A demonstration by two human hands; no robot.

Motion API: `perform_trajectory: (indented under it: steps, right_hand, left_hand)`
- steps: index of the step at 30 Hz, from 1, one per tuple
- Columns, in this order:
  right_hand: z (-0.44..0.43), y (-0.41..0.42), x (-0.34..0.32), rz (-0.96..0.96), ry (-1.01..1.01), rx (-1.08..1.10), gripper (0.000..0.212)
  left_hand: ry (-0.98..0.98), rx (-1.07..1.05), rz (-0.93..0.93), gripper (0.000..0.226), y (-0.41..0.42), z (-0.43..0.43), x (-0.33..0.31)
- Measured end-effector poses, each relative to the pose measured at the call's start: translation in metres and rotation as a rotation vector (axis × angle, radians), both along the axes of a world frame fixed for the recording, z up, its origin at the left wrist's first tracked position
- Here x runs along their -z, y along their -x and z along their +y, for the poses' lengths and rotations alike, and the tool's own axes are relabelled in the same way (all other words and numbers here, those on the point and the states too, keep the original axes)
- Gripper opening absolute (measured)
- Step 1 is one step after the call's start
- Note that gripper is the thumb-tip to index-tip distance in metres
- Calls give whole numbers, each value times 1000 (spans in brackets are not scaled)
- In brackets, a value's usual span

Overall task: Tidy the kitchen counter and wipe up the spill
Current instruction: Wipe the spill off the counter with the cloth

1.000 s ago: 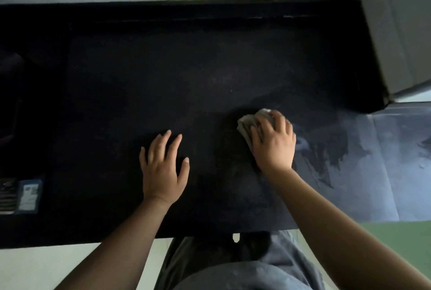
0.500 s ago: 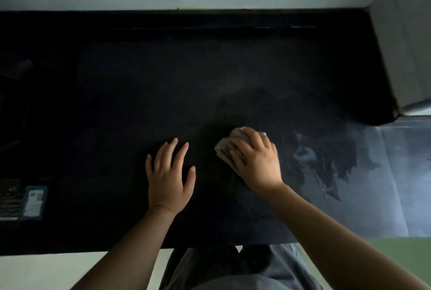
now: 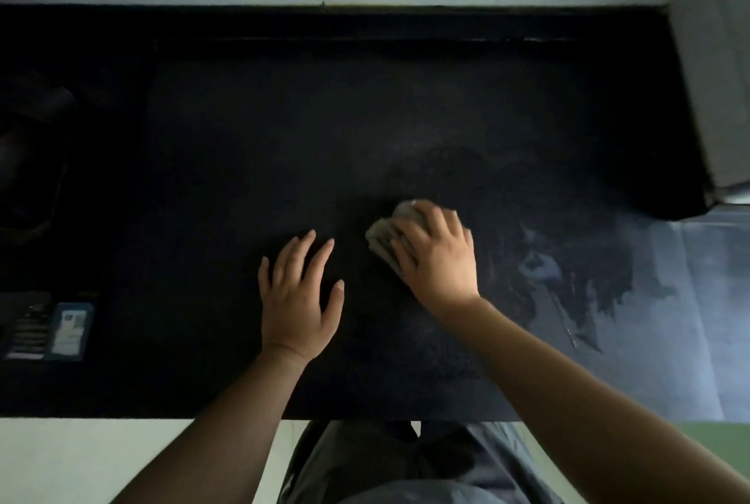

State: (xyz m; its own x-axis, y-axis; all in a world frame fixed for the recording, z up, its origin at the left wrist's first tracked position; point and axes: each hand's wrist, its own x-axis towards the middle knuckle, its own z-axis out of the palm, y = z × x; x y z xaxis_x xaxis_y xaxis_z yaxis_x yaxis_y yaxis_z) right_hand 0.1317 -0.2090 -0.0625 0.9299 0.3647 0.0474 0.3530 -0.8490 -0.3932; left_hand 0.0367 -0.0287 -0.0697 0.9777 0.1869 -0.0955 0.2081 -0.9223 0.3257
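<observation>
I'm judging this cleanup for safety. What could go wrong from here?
The wet patch lies right of the cloth that the right hand grips, so much of the spill might be left or merely smeared. The cloth is a small wad and may soak through quickly. The left hand rests flat on the dark counter, where wetness hardly shows; it could slip if liquid spreads there.

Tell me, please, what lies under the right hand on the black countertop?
A crumpled pale grey cloth lies under the right hand, on the black countertop. Only the cloth's left part shows past the fingers; the rest, and the countertop beneath it, is covered.
</observation>
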Motion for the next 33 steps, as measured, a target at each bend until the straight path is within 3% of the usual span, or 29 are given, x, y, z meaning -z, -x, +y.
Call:
perform_trajectory:
  steps: [5,11,17,20,24,28,33]
  right_hand:
    - [-55,27,1,-36,15,-73,27]
    - [-38,-23,-13,131,-2,220,30]
    - [-86,13,-18,55,-35,-124,27]
    - [-134,12,-19,-31,-58,-12,30]
    - [-168,4,-6,-2,-68,119,29]
    - [-143,-10,-2,17,-59,35,28]
    - [-162,21,-1,-13,-6,-286,29]
  left_hand:
    - [2,-3,-6,53,1,-1,-2]
    - [3,-41,49,59,-2,-10,-20]
    - [21,-145,53,63,42,-71,-33]
    - [67,-179,78,62,69,-110,-29]
    - [26,-286,121,64,94,-154,-23]
    - [-38,-372,168,69,101,-177,-13]
    - [-47,-390,158,68,102,-179,-8]
